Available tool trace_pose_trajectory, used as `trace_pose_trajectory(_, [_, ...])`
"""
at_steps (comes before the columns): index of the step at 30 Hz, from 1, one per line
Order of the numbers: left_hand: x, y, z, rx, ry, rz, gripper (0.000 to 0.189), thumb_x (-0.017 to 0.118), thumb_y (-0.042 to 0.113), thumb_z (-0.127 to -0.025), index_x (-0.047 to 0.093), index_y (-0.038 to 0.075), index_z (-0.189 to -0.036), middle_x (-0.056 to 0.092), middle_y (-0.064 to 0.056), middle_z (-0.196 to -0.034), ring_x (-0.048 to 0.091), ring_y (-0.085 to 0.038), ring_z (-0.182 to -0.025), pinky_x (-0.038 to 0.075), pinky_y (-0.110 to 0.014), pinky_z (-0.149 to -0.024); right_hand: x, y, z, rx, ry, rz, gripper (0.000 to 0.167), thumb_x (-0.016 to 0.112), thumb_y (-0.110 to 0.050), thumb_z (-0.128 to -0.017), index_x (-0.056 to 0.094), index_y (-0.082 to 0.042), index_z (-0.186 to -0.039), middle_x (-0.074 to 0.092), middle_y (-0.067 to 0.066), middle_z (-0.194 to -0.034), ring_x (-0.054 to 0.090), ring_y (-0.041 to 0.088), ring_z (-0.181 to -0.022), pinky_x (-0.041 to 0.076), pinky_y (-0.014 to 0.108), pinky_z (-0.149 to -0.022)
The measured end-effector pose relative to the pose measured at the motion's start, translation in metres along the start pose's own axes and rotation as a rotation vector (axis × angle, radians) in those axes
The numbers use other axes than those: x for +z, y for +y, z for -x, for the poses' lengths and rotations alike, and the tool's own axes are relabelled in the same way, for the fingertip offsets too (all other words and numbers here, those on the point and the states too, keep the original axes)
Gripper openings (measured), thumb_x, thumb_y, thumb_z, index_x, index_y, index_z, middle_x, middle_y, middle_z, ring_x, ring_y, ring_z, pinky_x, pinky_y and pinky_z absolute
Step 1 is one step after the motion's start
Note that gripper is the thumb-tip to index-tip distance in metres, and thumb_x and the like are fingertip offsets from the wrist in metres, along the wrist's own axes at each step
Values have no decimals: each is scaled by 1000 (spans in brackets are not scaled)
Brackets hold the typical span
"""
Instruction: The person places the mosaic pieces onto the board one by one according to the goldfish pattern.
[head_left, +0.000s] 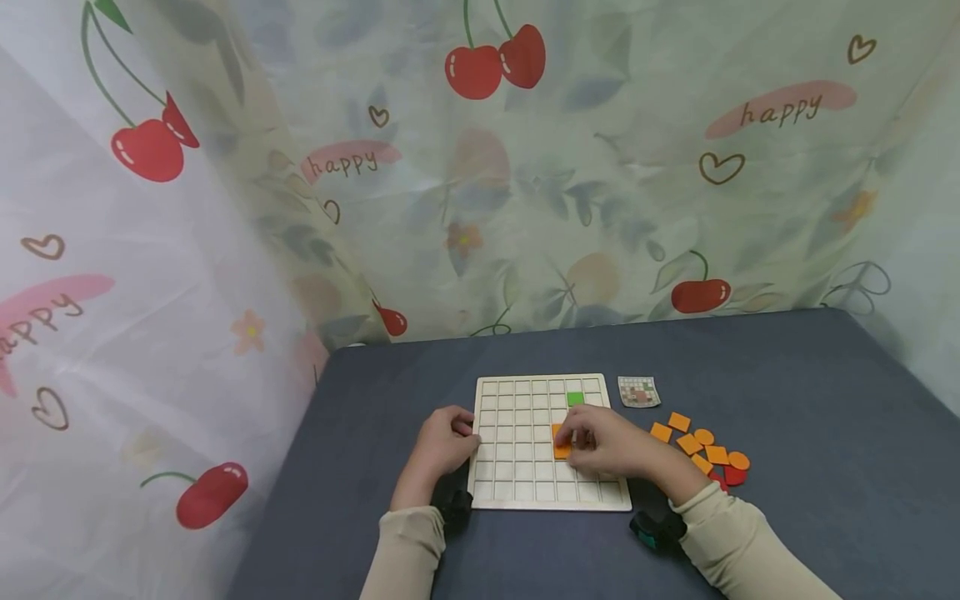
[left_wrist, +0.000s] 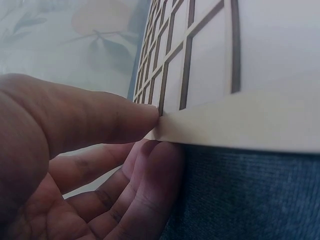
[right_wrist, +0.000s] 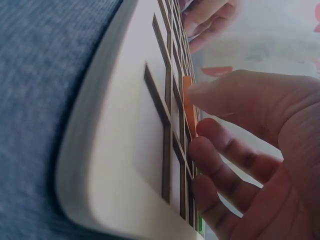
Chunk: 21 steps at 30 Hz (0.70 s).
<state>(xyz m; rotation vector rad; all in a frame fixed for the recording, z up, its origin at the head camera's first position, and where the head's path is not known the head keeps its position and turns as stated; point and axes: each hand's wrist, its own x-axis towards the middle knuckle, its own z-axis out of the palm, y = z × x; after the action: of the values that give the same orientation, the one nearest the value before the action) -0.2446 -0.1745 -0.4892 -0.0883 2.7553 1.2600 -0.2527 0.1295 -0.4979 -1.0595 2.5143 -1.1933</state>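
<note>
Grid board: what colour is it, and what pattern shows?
The board is pale cream with square cells, clearest in the head view.

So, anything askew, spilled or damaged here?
Nothing stands out: grid board looks whole where visible, green tile lines up with its cell. Orange pieces and red pieces lie jumbled beside the board, likely just a loose supply.

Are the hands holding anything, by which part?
The left hand pinches the board by its left edge; the right hand touches an orange tile, its grip unclear.
</note>
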Motion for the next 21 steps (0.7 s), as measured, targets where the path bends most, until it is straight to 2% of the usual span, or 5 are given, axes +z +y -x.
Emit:
trace_pose_trajectory(15, [1, -1, 0, -9, 9, -8, 33, 77, 10, -93, 71, 2, -124, 66, -10, -101, 63, -21, -86, 56, -38, -72, 0, 4, -1, 12, 21, 15, 21, 76, -1, -90, 78, -14, -108, 69, 1, -105, 61, 11, -83, 53, 26, -74])
trace_pose_trajectory(21, [1, -1, -1, -7, 8, -12, 32, 77, 10, -93, 71, 2, -123, 66, -10, -101, 63, -21, -86, 56, -38, -73, 0, 5, -1, 22, 58, 44, 20, 75, -5, -94, 78, -16, -110, 66, 1, -112, 57, 6, -80, 52, 26, -73])
